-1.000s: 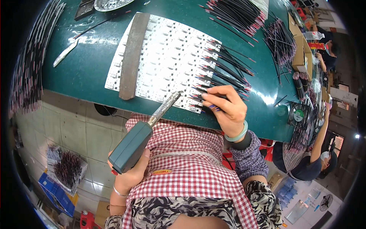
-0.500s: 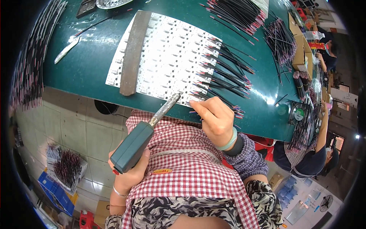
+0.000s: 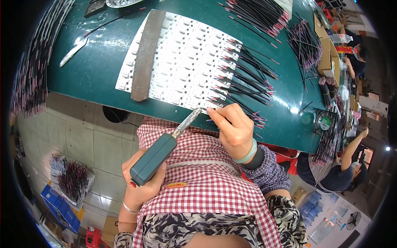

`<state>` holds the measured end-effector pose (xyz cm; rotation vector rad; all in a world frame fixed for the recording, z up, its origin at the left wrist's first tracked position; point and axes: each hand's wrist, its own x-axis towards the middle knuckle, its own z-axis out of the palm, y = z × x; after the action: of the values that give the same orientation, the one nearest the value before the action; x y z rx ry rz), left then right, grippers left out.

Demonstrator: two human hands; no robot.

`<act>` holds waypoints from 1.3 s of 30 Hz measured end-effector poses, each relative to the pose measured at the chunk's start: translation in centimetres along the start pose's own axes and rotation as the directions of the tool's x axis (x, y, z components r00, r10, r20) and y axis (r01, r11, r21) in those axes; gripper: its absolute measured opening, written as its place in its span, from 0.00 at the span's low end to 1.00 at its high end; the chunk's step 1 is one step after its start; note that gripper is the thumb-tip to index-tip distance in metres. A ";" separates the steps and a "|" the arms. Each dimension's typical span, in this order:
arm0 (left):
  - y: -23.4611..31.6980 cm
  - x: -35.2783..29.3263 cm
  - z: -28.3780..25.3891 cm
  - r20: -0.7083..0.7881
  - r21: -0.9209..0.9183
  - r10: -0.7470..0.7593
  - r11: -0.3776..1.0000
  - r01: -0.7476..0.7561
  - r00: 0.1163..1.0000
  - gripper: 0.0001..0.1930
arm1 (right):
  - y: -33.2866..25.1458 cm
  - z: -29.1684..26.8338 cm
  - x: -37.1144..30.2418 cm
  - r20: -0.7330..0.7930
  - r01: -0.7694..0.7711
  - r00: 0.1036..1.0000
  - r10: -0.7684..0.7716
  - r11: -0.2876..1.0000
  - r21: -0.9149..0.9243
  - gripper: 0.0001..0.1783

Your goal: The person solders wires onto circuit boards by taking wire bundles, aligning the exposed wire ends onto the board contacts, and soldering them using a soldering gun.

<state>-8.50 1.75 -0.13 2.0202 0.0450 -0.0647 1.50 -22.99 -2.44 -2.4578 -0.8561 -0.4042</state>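
Note:
In my left hand [image 3: 142, 194] is a green soldering iron [image 3: 154, 159], fingers wrapped round its body. Its metal tip touches or nearly touches the near right corner of a white sheet of small circuit boards [image 3: 182, 62]. Beside that tip my right hand [image 3: 236, 130] is closed in a pinch at the sheet's edge, apparently on a thin wire mostly hidden by the fingers. Black wires [image 3: 252, 87] with red and blue ends fan out from the sheet's right edge. A flat brown metal bar [image 3: 145, 58] lies across the sheet's left part.
Bundles of black wires lie at the far left [image 3: 39, 53], back right [image 3: 258, 16] and right [image 3: 306, 43] of the green table [image 3: 95, 82]. A white stick-like piece [image 3: 73, 52] sits left of the sheet. Another person [image 3: 331, 171] works at the right.
My left hand has brought the soldering iron right and slightly nearer me, its tip now close to my right fingertips. The right hand has barely moved. The other person's arm has shifted.

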 end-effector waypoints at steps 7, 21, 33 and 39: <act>0.1 0.2 0.1 0.007 -0.022 -0.008 1.000 0.009 1.000 0.08 | 0.0 0.0 0.0 -0.004 -0.003 1.000 0.003 1.000 -0.003 0.18; -1.3 -1.8 0.3 -0.049 -0.072 -0.061 0.996 0.058 0.997 0.10 | 0.7 0.1 -0.4 -0.004 -0.074 0.997 0.076 0.987 0.145 0.19; -0.4 -0.7 0.1 -0.008 0.020 0.023 1.000 -0.023 1.000 0.07 | 0.6 0.2 -0.1 -0.013 0.065 0.998 -0.065 0.998 0.014 0.17; 1.1 -3.3 -9.1 -0.357 0.204 0.136 0.977 -0.064 0.924 0.16 | 0.7 0.0 0.0 -0.008 0.084 0.996 -0.084 0.995 0.044 0.18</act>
<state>-11.46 9.43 5.01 2.1968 0.1798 0.3932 1.94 -23.43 -2.66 -2.3850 -0.9582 -0.4189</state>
